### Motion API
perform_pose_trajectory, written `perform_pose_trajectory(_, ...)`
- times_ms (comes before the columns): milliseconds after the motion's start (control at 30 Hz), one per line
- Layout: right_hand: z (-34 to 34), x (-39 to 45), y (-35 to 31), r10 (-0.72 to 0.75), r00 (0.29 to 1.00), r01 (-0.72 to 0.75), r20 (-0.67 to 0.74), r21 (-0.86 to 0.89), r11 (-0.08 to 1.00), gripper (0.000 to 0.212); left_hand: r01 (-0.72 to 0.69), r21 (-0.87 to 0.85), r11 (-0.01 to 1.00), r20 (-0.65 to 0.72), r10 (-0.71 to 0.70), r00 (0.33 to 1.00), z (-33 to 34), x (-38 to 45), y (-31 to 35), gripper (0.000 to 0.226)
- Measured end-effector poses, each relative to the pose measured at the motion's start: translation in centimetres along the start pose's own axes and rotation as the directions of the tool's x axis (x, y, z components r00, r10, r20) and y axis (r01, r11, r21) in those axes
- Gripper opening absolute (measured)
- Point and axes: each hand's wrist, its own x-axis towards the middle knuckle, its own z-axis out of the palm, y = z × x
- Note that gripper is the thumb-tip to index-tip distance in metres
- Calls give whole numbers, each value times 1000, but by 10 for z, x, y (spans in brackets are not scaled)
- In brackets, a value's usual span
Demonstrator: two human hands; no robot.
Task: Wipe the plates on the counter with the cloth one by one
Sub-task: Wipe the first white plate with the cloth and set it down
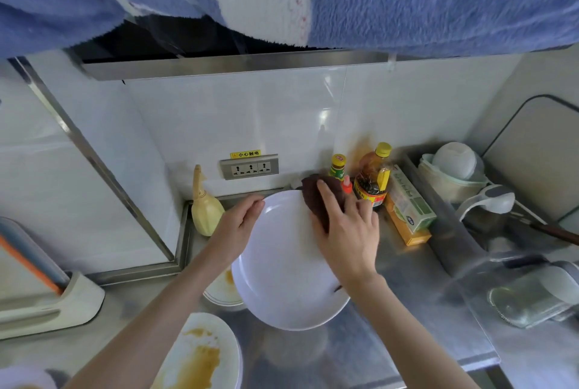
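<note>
A: Head view, only one. Left hand clamped on the far-left rim of the white plate, thumb over the lip, fingers behind. The plate is tilted up off the steel counter, face toward the camera.

B: Right hand?

A: Right hand lies flat, fingers spread, pressing the dark brown cloth onto the plate's upper right edge. Not a pinch, more a palm-down press. Cloth sticks out past the fingertips.

B: Other plates?

A: Stained plate below the left forearm, brown sauce smeared on it. Another dirty plate is tucked partly behind the held one, under the left wrist. Both are unwiped, by the look.

B: Handling?

A: The plate looks rigid and glossy, likely light, melamine or ceramic, can't tell which. A smooth face gets slippery if wet, so the rim grip is the right hold; the lip gives the thumb a stop. The cloth is soft and limp and bunches under the palm, so it needs pressure to keep contact.

B: Clutter?

A: Sauce bottles just beyond the right fingertips, a yellow squeeze bottle just left of the left hand. A wide swipe could knock the bottles.
</note>
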Motion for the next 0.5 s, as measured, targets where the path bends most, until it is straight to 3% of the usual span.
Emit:
perform_pose_trajectory(100, -3, -4, 14, 186, 957, -233, 224, 206, 950, 50, 66, -58, 996, -97, -72, 993, 3, -5, -3, 18)
perform_pose_trajectory(133, -1, -9, 18, 260, 913, -365, 313, 344, 865, 53, 105, -97, 990, -157, -119, 980, 8, -8, -5, 18)
perform_pose_trajectory(200, 2, -25, 18, 416, 790, -613, 451, 563, 554, 56, 165, -134, 977, -283, -197, 939, 22, -16, -10, 19)
perform_pose_trajectory(267, 8, -45, 11, 567, 648, -741, 509, 595, 312, 57, 221, -142, 965, -367, -259, 894, 41, -27, -13, 19)
perform_pose_trajectory(300, 13, -53, 7, 621, 592, -776, 513, 571, 268, 57, 245, -148, 958, -394, -284, 874, 50, -33, -14, 20)
perform_pose_trajectory(367, 21, -65, 3, 676, 546, -815, 495, 500, 293, 57, 285, -153, 946, -407, -323, 854, 63, -44, -19, 23)
perform_pose_trajectory(500, 21, -56, 15, 628, 636, -771, 448, 412, 486, 55, 381, -87, 920, -270, -390, 880, 56, -46, -39, 30)
